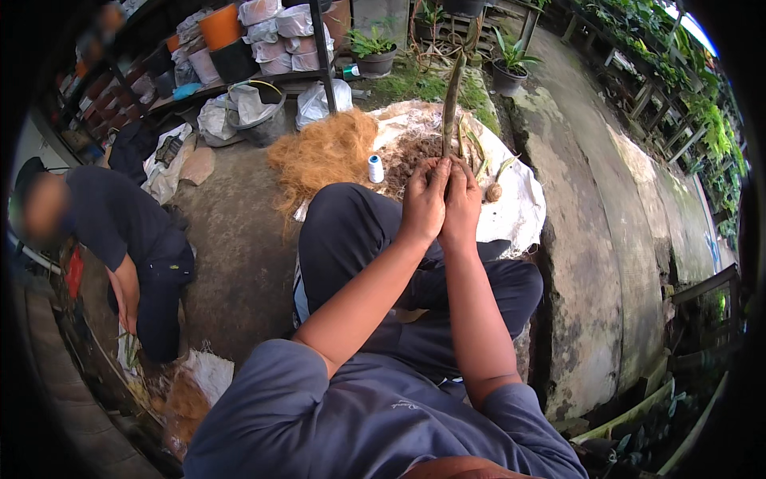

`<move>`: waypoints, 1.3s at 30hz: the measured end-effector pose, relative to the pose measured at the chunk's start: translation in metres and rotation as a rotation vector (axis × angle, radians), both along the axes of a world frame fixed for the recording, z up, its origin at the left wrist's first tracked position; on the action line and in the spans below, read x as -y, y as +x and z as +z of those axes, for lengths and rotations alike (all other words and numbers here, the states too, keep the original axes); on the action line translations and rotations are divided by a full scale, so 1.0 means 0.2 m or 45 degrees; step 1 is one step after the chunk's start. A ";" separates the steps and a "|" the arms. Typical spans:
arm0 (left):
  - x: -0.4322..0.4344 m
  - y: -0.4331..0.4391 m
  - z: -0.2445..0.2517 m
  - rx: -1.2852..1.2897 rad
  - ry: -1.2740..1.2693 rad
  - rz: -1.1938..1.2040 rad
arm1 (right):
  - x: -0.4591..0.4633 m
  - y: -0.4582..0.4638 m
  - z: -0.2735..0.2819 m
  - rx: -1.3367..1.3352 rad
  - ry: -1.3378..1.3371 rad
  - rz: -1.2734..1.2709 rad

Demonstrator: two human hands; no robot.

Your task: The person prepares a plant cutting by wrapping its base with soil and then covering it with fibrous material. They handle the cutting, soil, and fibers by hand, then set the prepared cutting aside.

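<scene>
My left hand (426,194) and my right hand (464,194) are pressed together side by side, fingers wrapped around the base of a long greenish-brown plant stem (452,108). The stem rises away from me; whatever is at its lower end is hidden inside my hands. Beneath them, a white woven sack (520,209) is spread on the ground with dark crumbly soil (404,158) on it. Just right of my right hand lies a bulb-like root ball (494,192) with a green shoot. A spool of white thread (375,169) stands upright left of my left hand.
A heap of orange-brown fibre (329,143) lies left of the soil. Behind are a bucket (260,120), potted plants (375,54) and a shelf with wrapped pots (275,45). A co-worker (131,221) bends down at left. A concrete ledge (574,239) runs along the right.
</scene>
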State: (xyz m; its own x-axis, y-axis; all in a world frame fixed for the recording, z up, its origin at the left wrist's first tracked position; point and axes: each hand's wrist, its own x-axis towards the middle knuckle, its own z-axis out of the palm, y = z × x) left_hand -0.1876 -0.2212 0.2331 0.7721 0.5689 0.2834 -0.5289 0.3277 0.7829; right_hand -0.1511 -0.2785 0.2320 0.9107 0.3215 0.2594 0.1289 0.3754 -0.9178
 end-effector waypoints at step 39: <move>-0.67 0.28 -0.43 -0.429 0.761 0.669 | -0.71 0.19 -0.35 -0.362 0.241 -0.089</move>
